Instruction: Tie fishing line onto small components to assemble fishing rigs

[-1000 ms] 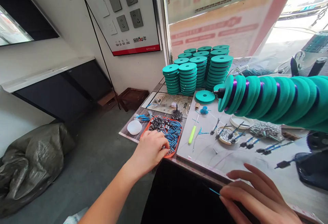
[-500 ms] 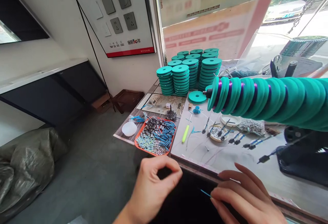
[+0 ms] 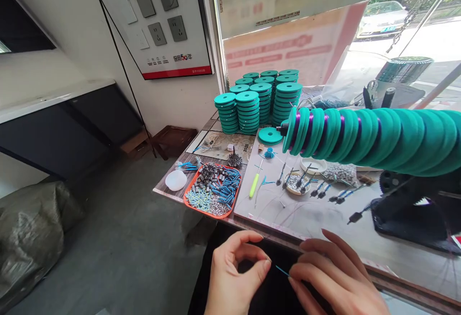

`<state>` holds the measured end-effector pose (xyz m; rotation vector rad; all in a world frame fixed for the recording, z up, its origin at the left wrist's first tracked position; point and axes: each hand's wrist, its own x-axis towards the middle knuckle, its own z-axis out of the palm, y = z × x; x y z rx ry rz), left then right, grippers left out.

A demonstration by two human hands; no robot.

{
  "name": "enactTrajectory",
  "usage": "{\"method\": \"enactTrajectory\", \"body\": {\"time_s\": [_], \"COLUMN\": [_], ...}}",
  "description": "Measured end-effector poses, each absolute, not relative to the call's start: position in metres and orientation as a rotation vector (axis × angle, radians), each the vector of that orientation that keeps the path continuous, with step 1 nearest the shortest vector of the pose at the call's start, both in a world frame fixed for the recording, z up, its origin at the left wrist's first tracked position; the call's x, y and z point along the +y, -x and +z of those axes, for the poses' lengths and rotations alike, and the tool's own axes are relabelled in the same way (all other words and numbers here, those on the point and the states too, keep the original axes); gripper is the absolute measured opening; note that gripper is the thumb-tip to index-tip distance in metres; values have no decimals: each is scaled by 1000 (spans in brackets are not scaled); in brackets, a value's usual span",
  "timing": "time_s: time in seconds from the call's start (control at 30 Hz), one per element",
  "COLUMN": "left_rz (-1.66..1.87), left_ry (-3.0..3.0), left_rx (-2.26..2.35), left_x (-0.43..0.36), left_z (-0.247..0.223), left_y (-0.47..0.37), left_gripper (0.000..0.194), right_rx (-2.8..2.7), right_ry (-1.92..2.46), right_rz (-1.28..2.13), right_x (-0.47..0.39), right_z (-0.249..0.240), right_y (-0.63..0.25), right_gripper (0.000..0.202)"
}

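My right hand [image 3: 334,276] pinches a thin blue stick-like piece [image 3: 282,270] between thumb and index finger, its free end pointing left. To its left, my left hand [image 3: 237,276] has thumb and index fingertip pressed together, close to that free end. Whatever lies in the left pinch is too small to make out. Both hands are over the dark lap in front of the table edge. Nearest beyond them is an orange-rimmed tray [image 3: 215,216] of small metal parts, blue-and-black pieces and pale tubes.
A long row of green foam discs [image 3: 345,137] with purple line juts in from the right above the table. Stacked green spools [image 3: 247,113] stand behind. A green-handled hook tool [image 3: 254,185], a bowl of white beads [image 3: 296,183] and a white round lump [image 3: 175,180] lie on the table.
My left hand has moved right, bringing its pinched fingertips nearer the blue piece. My right hand still pinches that piece. The view has shifted slightly.
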<state>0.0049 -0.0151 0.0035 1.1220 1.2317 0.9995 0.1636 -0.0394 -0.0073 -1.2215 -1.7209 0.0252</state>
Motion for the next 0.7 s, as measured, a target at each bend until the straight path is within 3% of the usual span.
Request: {"method": "enactTrajectory", "body": {"time_s": [0.37, 0.53, 0.7], "left_rz": [1041, 1227, 1369], "left_ry": [-1404, -1498, -1734], "left_rx": [1318, 1339, 1235], "left_x": [-19, -27, -27], "left_z": [1, -4, -18], "left_y": [-9, -19, -24], "left_gripper": [29, 34, 46], "right_rx": [-1704, -1971, -2009], "right_ry": [1226, 1144, 1145], "right_rz": [0, -46, -78], "right_x": [-39, -33, -32], "right_z": [-5, 0, -3], "right_y": [-162, -175, -186], "right_gripper": [29, 7, 14]}}
